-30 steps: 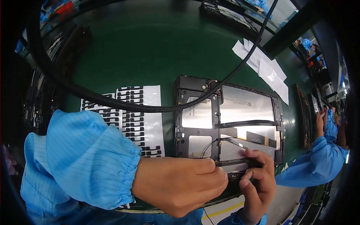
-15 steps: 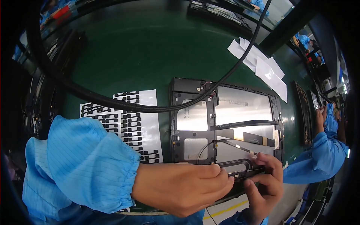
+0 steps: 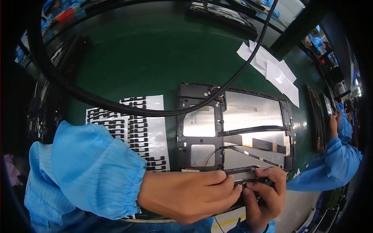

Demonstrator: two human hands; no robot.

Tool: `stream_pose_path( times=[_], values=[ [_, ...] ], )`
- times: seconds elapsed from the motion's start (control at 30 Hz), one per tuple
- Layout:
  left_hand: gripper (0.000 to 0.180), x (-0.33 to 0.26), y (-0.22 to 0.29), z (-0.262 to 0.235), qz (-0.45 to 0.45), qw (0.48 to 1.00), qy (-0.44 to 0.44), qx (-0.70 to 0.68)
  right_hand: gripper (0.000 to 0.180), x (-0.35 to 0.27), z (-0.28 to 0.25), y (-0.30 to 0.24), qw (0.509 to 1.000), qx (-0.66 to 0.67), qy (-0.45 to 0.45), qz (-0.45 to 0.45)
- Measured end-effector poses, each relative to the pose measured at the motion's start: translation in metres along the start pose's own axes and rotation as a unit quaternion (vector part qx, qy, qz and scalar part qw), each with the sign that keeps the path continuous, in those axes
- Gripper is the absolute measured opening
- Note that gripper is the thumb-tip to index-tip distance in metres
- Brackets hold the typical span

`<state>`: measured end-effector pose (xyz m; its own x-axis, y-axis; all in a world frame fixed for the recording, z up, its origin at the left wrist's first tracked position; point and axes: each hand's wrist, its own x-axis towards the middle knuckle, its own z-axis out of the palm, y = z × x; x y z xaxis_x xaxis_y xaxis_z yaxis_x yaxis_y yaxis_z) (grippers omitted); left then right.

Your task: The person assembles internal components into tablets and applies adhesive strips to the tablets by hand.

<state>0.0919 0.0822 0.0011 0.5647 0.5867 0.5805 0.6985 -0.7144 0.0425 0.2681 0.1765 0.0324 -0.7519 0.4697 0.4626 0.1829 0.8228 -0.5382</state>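
Observation:
An opened flat electronic device (image 3: pixel 252 108) lies on the green table, with a black frame, silver metal panels and black flat cables (image 3: pixel 254 129) across it. My left hand (image 3: pixel 190 194) reaches in from the left and rests over its near edge, fingers closed and their tips at a thin dark strip. Facing it, my right hand (image 3: pixel 268 194) has thumb and index finger pinched at the same edge, another finger touching the black cable there. What either pinch holds is too small and covered to make out. Left of the device lie white sheets of black bracket-shaped stickers (image 3: pixel 138 134).
A thick black cable (image 3: pixel 155 113) loops across the view above the device. White papers (image 3: pixel 272 72) lie at the far right of the table (image 3: pixel 155 58). Stacks of dark parts stand at the left and far edges. A co-worker's blue sleeve (image 3: pixel 330 167) shows at the right.
My right hand has moved left and closer to my left fingertips, its thumb and index finger coming together at the device's edge. My left hand has hardly moved.

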Motion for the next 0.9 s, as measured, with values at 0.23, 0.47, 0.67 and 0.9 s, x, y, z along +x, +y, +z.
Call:
stream_pose_path(
  times=[0.23,0.47,0.67,0.9],
  values=[
    [0.023,0.004,0.006,-0.008,-0.024,0.998,-0.061,0.010,0.016,0.012,0.008,-0.011,0.996,-0.079,-0.029,-0.038],
    [0.026,-0.005,0.010,-0.045,-0.066,0.998,0.003,0.024,0.015,-0.014,0.007,-0.033,0.993,-0.101,0.053,-0.026],
    [0.033,-0.054,0.027,-0.065,-0.225,0.966,-0.042,-0.122,0.014,-0.034,0.055,-0.072,0.999,0.004,0.021,0.046],
    [0.031,-0.060,0.035,-0.053,-0.218,0.966,-0.052,-0.130,0.010,-0.026,0.076,-0.078,0.998,-0.060,0.023,-0.023]
  ],
)
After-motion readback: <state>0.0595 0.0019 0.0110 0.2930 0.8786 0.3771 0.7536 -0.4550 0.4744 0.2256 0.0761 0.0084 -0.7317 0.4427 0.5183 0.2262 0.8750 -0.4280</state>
